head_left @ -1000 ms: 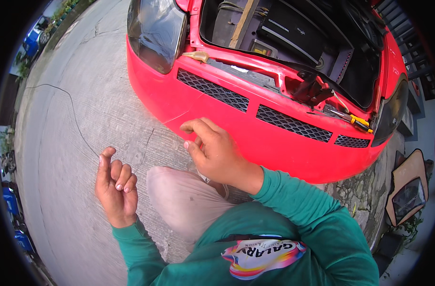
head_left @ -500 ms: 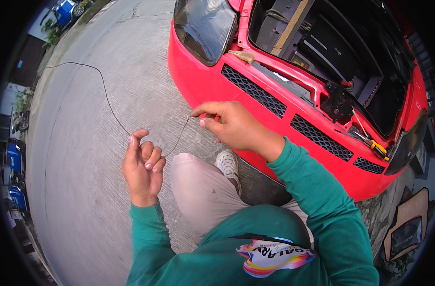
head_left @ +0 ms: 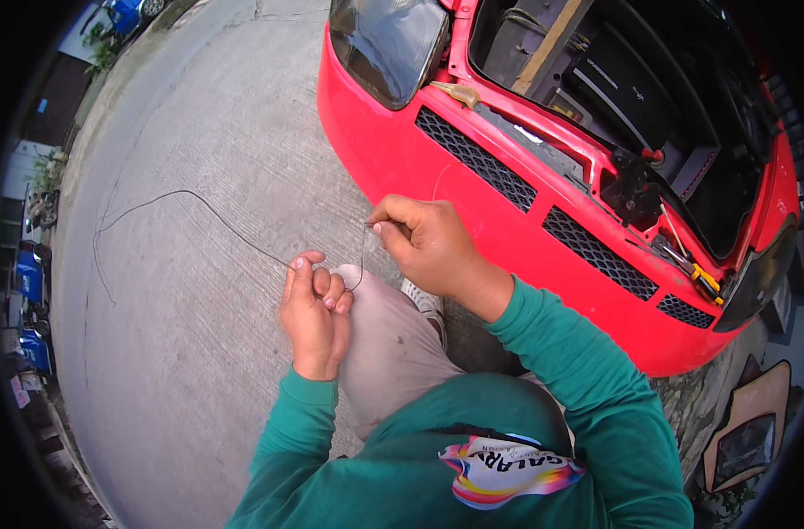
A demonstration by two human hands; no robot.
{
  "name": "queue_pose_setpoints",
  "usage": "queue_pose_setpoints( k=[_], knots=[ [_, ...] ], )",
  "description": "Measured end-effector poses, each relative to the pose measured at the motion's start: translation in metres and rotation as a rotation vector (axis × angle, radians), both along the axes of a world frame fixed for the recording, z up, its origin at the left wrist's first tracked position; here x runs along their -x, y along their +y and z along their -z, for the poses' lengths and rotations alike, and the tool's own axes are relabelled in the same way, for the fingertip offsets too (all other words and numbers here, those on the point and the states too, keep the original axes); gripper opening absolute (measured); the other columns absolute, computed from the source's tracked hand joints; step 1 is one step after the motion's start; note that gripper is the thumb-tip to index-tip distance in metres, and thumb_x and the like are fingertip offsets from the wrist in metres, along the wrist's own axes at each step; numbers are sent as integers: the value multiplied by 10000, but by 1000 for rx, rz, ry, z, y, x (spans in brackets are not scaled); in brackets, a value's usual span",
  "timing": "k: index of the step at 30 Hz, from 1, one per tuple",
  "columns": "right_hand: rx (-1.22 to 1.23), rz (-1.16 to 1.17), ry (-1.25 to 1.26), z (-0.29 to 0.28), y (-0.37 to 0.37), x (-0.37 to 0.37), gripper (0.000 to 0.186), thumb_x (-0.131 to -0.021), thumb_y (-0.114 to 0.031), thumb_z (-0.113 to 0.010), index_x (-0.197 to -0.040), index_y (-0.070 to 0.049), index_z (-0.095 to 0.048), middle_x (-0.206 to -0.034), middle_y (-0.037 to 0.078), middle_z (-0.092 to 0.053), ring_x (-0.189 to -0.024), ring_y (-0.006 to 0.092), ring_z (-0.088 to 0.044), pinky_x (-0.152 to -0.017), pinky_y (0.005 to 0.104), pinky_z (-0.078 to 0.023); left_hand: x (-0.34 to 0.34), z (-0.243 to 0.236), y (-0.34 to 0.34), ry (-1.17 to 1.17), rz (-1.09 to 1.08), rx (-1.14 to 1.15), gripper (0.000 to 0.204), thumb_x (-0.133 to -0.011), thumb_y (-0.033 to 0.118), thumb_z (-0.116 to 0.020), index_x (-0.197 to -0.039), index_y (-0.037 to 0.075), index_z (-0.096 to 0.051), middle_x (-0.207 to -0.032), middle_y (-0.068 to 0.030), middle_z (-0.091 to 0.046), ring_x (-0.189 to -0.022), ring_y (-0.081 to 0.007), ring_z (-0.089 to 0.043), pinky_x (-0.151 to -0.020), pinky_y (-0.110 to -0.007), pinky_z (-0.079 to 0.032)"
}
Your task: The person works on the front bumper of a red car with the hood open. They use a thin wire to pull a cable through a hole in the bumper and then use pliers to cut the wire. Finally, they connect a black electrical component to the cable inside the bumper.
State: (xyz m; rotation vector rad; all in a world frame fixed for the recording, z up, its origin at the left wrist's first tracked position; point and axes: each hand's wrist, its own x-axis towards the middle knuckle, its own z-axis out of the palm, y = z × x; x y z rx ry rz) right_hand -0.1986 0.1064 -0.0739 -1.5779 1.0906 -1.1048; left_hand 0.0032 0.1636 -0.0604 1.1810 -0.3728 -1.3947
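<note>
A long thin dark wire [head_left: 199,204] trails across the concrete to the left and rises to my hands. My left hand [head_left: 314,309] is curled around it near my knee. My right hand [head_left: 424,242] pinches the wire's end between thumb and fingers, a short loop hanging between the two hands. Both hands are in front of the red car's bumper [head_left: 472,198].
The red car stands with its bonnet open, showing the engine bay [head_left: 631,79], a headlight [head_left: 389,44] and black grilles. Yellow-handled tools [head_left: 697,273] lie on its front edge. A framed board [head_left: 755,432] leans at lower right. Blue vehicles [head_left: 32,282] stand far left.
The view has swung so the car sits further right. My hands have come closer together, and the wire on the ground is drawn in nearer to me.
</note>
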Motion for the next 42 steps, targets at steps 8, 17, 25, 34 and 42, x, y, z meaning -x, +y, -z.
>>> queue_pose_setpoints(
  k=[8,17,25,34,42],
  knots=[
    [125,27,0,-3,15,-1,118,-994,-39,-690,-1091,12,-736,-836,153,-716,-679,292,-710,-617,382,-532,20,-3,-1,-59,-59,-19,249,-1209,312,-521,-1209,76,-599,-764,42,-367,-645,-87,-379,-557,-265,-354],
    [88,-82,61,-6,16,8,190,-956,-156,-706,-1060,-3,-749,-1010,230,-769,-983,455,-748,-850,550,-588,16,13,21,-30,-40,25,217,-1200,291,-561,-1222,79,-603,-773,49,-379,-675,-74,-420,-607,-248,-402],
    [30,-229,76,0,29,29,351,-899,-130,-677,-1212,10,-755,-1208,261,-742,-1111,440,-740,-960,528,-593,20,18,44,114,207,-11,428,-1214,307,-506,-1468,-32,-570,-1272,-132,-735,-1252,-221,-716,-1027,-332,-642],
    [129,-383,317,33,41,43,249,-946,-162,-701,-1148,-39,-779,-1085,188,-726,-1031,437,-734,-879,548,-584,2,-39,76,753,1035,-448,738,-1145,453,-623,-1633,-72,-449,-1524,-259,-639,-1414,-442,-645,-1067,-497,-635],
    [180,-317,301,29,42,41,282,-997,-220,-712,-1186,-14,-754,-1112,167,-721,-1021,417,-741,-860,527,-598,55,24,46,-365,639,56,909,-1027,-13,-753,-1777,91,-250,-1432,-99,-642,-1189,-189,-672,-1025,-358,-557]
  ],
)
